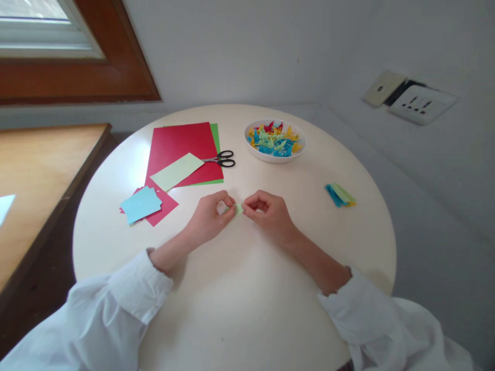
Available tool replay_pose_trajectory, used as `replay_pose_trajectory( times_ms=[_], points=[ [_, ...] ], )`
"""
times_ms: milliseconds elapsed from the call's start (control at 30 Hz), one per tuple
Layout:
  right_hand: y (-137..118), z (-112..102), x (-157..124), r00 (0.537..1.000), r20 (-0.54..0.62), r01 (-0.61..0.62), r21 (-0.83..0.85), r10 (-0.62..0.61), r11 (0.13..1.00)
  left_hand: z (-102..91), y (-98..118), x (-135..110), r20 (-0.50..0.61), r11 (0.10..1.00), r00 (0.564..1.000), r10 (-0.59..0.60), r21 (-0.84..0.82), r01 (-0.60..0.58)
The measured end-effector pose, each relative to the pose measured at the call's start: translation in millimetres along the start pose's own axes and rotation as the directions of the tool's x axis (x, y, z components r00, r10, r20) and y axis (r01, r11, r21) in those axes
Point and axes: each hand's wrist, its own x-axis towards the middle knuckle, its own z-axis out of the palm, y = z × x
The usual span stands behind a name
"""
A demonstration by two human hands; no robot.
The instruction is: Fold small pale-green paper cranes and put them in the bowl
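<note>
narrowly pinching small green paper [239, 209] with left hand [211, 217] and right hand [271, 214] | holding it near middle of desk [240, 304] | ideally steadying both wrists, aligning edges, pressing lightly without wrinkling

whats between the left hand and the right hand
In the head view, a small pale green paper piece sits between the left hand and right hand.

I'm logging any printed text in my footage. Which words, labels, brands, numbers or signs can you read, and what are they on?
None can be read.
No lettering shows on the scissors, red sheet, white bowl or small green paper between the left hand and right hand.
Wall socket: only slots show; any marking is too small to tell.
</note>
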Motion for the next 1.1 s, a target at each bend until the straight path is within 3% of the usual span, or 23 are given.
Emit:
replay_pose_trajectory(
  times_ms=[633, 900, 1100],
  points=[
    [0.5, 0.3, 1.6, 0.999, -0.016, -0.035, 0.035, 0.036, 0.999, 0.5, 0.2, 0.5, 0.012, 1.000, 1.000, -0.010, -0.002, 0.010],
    [3.3, -0.9, 3.5, 0.996, 0.001, -0.091, 0.212, 0.093, 0.973, 0.0, -2.6, 1.4, -0.011, 1.000, 1.000, -0.011, 0.011, 0.011],
    [5.3, -4.8, 6.7, 0.993, -0.087, -0.055, 0.207, 0.074, 0.977, -0.5, -4.3, 2.5, -0.054, 1.000, 0.999, -0.004, 0.024, 0.005]
  ],
)
